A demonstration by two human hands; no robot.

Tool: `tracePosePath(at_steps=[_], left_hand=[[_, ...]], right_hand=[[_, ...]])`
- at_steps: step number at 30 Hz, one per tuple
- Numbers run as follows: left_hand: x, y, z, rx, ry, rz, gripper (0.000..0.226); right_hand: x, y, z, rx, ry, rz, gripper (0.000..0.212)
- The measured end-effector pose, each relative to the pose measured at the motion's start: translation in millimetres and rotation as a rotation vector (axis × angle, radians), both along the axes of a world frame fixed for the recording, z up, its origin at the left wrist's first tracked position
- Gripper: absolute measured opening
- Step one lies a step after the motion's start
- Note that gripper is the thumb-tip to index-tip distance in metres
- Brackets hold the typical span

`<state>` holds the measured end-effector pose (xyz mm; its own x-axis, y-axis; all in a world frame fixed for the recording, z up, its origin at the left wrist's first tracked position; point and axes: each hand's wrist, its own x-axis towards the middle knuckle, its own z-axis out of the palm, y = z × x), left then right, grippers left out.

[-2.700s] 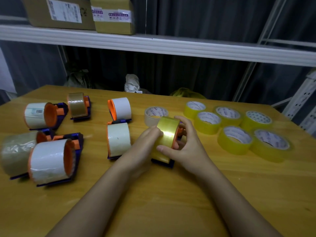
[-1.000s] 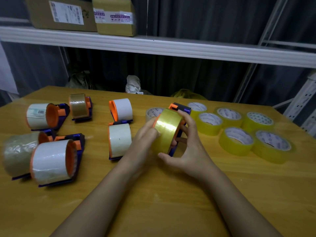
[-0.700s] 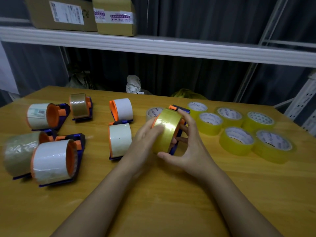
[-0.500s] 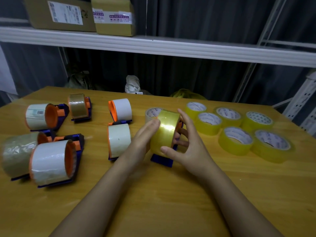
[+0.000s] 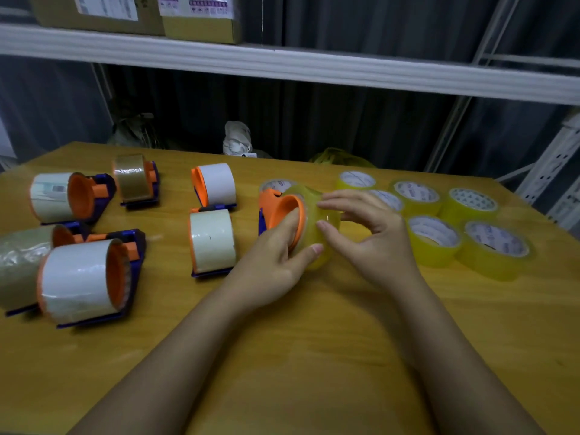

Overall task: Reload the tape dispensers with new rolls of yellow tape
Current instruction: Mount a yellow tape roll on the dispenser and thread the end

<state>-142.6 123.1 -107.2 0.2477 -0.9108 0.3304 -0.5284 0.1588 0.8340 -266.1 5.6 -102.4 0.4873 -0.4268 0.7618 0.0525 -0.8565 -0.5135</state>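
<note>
Now we have turned the orange-and-blue plastic tape dispenser hub-up; left hand and right hand grip its translucent yellow tape roll, apparently seated.

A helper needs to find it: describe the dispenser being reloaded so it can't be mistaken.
On the wooden table, look at the middle, left of the loose yellow rolls. The dispenser is between both hands, the only one carrying a yellow roll; the rest hold white or clear tape.

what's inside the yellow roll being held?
The orange hub of a dispenser fills the yellow roll, with left hand fingers at its opening. The right hand covers the roll's far side.
</note>
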Motion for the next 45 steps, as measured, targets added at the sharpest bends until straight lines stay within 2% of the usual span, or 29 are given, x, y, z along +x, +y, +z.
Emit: tracePosePath(at_steps=[4, 9, 11, 13, 15, 22, 25, 29, 37, 45], left_hand=[[2, 2, -8, 0.031, -0.064, -0.003, 0.051], [-2, 0, -16, 0.091, -0.205, -0.024, 0.054], [-3, 0, -12, 0.079, -0.128, -0.036, 0.05], [-2, 0, -7, 0.057, -0.01, -0.056, 0.045], [-1, 2, -5, 0.034, 0.058, -0.064, 0.041], [-2, 2, -5, 0.025, 0.078, -0.095, 0.041], [-5, 1, -9, 0.056, 0.029, -0.074, 0.042], [-3, 1, -9, 0.049, 0.049, -0.081, 0.04], [2, 2, -8, 0.032, 0.095, -0.094, 0.037], [2, 4, -6, 0.027, 0.116, -0.108, 0.04]], right_hand=[[-4, -5, -4, 0.067, 0.018, 0.029, 0.013], [-7, -14, -10, 0.164, -0.015, -0.088, 0.013], [-9, -13, -9, 0.187, -0.003, -0.031, 0.013], [-7, -8, -8, 0.177, 0.065, 0.053, 0.025], [-3, -5, -8, 0.183, 0.095, 0.07, 0.029], [0, -8, -10, 0.231, 0.009, -0.008, 0.009], [-3, -10, -9, 0.221, 0.0, -0.031, 0.008], [-7, -9, -11, 0.193, 0.126, 0.047, 0.025], [2, -7, -7, 0.251, 0.012, -0.002, 0.008], [1, -6, -8, 0.268, 0.102, 0.051, 0.022]])
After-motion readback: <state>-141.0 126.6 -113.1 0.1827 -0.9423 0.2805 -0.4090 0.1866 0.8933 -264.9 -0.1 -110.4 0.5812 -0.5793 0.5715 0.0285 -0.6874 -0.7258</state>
